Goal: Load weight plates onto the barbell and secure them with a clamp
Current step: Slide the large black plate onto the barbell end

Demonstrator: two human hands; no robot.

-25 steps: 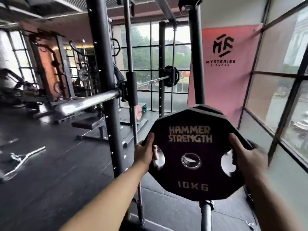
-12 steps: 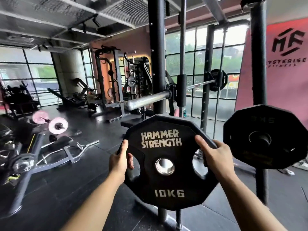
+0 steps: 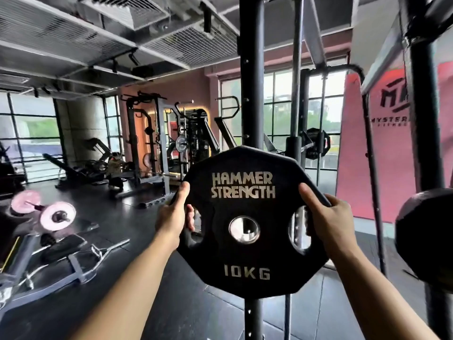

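Note:
A black ten-sided weight plate (image 3: 242,253) marked HAMMER STRENGTH and 10KG stands upright at chest height in front of me. My left hand (image 3: 172,218) grips its left edge through a grip hole. On the other side my right hand (image 3: 326,219) grips its right edge, thumb on the face. Chrome metal (image 3: 244,229) fills the plate's centre hole; it looks like the barbell's near sleeve end. The plate hides the rest of the near sleeve. A black plate (image 3: 316,146) sits at the bar's far end. No clamp is in view.
The black rack upright (image 3: 251,94) rises right behind the plate. Another black plate (image 3: 426,236) hangs at the right edge by a second post. Pink plates (image 3: 57,215) and a curl bar (image 3: 103,251) lie on the dark floor to the left.
The view has swung left and the plate has moved in front of the barbell's near end, whose chrome now shows through the centre hole. Both hands keep the same grip.

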